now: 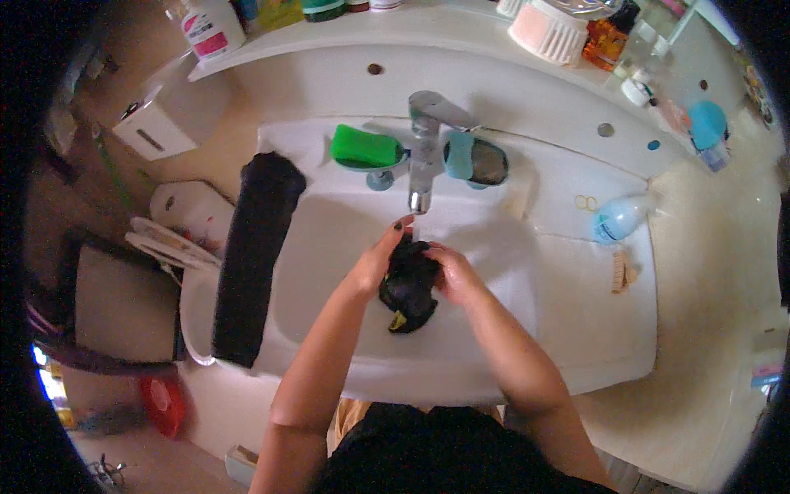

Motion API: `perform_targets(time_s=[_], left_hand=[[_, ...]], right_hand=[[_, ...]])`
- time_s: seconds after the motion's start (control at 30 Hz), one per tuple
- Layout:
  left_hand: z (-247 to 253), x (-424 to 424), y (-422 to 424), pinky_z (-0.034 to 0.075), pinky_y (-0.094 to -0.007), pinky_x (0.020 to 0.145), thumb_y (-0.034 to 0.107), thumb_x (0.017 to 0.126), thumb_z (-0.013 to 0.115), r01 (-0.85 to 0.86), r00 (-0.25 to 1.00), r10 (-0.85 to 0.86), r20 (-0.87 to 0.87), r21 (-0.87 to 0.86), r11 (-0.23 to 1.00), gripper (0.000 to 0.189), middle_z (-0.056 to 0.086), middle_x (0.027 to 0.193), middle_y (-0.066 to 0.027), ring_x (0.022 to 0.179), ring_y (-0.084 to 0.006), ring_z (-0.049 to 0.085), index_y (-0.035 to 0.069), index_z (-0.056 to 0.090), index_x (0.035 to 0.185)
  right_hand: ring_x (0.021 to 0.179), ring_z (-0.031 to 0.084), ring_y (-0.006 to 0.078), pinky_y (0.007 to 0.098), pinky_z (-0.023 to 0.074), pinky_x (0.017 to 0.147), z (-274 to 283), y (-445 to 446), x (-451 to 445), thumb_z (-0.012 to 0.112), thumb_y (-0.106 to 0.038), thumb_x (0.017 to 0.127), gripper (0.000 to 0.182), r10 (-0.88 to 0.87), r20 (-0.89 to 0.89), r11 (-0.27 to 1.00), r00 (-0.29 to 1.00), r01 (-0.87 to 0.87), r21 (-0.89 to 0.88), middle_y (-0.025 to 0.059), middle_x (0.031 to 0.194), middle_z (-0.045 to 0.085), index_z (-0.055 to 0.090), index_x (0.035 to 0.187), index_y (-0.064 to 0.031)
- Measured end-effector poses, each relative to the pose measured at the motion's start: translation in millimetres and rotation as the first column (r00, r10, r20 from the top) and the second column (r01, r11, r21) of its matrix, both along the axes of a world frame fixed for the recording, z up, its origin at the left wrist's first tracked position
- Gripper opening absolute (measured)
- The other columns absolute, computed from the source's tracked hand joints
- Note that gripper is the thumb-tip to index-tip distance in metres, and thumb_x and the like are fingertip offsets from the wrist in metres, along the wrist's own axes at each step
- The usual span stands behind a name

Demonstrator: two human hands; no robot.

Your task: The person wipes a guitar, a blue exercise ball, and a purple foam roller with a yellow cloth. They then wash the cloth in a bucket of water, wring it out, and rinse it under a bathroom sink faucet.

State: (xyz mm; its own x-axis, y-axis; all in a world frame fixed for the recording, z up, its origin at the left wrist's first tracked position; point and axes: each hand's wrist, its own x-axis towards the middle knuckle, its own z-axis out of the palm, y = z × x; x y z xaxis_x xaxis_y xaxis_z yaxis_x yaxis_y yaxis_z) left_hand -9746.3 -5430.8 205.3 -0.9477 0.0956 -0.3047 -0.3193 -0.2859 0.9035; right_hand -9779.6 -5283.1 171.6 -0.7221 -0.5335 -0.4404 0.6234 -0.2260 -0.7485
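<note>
Both of my hands hold a crumpled wet black cloth (412, 284) over the basin of a white sink (315, 278). A small yellow-green patch shows at its lower end. My left hand (381, 262) grips the cloth's upper left side, with its fingertips just below the spout of the chrome faucet (421, 167). At the cloth's right side, my right hand (453, 272) has its fingers curled against the fabric. What looks like a thin stream of water drops from the spout onto the cloth. Parts of the fingers are hidden by the cloth.
A folded black towel (256, 265) lies over the sink's left rim. Beside the faucet sit a green sponge (365, 147) and a soap dish (490, 163) with a pale blue piece. On the right ledge are a clear bottle (617, 219) and a hair claw clip (620, 272). Bottles line the shelf (395, 31).
</note>
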Motion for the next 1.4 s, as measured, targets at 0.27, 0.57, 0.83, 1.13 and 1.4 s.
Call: perform_targets(time_s=[0.27,0.57,0.83,1.13,1.4], left_hand=[[-1.3,9.9,7.9,0.04,-0.0369,0.056,0.023,0.075,0.056,-0.11,0.983,-0.039,-0.177,-0.752,0.65,0.028,0.053,0.065,-0.0182,0.059,-0.0319,0.05,0.004,0.047,0.093],[40.8,5.2,-8.1,0.039,-0.0239,0.055,0.011,0.075,0.056,-0.156,0.986,0.095,-0.135,-0.579,0.8,0.013,0.048,0.07,-0.0002,0.063,-0.0097,0.045,0.006,0.051,0.086],[-18.8,16.1,-10.2,0.037,-0.0309,0.081,0.004,0.058,0.057,-0.146,0.9,-0.185,-0.395,-0.672,0.726,0.051,0.051,0.095,-0.016,0.09,-0.0263,0.049,-0.001,0.044,0.108],[18.4,14.3,-27.0,0.04,-0.0275,0.068,0.009,0.062,0.048,-0.054,0.995,0.009,-0.101,-0.458,0.887,0.028,0.053,0.073,-0.0107,0.073,-0.0185,0.05,0.001,0.053,0.089],[-36.5,8.3,-8.8,0.042,-0.0346,0.073,0.004,0.063,0.053,-0.092,0.923,-0.235,-0.305,-0.767,0.635,0.031,0.056,0.084,-0.0139,0.078,-0.0271,0.055,0.003,0.052,0.094]], right_hand=[[0.082,0.056,0.0302,0.0355,0.0439,0.072,14.5,2.0,3.5,0.069,-0.034,0.06,0.052,0.397,-0.613,0.847,0.683,-0.015,0.531,0.018,0.083,0.057,0.047,0.093,-0.001],[0.076,0.056,0.0304,0.0345,0.0446,0.069,-16.1,23.7,-7.5,0.054,-0.013,0.068,0.019,0.186,-0.654,0.803,0.733,0.27,0.531,0.0151,0.073,0.058,0.052,0.083,-0.0019],[0.063,0.057,0.0192,0.0296,0.0448,0.062,50.9,-18.6,-14.6,0.06,-0.032,0.068,0.03,0.16,0.219,0.985,0.963,-0.142,-0.094,0.0085,0.076,0.06,0.058,0.082,-0.006],[0.08,0.055,0.0241,0.0323,0.0429,0.069,37.5,14.9,-19.5,0.057,-0.003,0.061,0.031,0.439,-0.677,0.744,0.591,0.184,0.643,0.0115,0.083,0.055,0.046,0.09,-0.0011],[0.073,0.056,0.0173,0.0288,0.0451,0.066,54.7,-9.1,-14.2,0.059,-0.011,0.069,0.018,0.227,-0.092,0.973,0.97,-0.222,0.065,0.0066,0.079,0.058,0.053,0.084,-0.0021]])
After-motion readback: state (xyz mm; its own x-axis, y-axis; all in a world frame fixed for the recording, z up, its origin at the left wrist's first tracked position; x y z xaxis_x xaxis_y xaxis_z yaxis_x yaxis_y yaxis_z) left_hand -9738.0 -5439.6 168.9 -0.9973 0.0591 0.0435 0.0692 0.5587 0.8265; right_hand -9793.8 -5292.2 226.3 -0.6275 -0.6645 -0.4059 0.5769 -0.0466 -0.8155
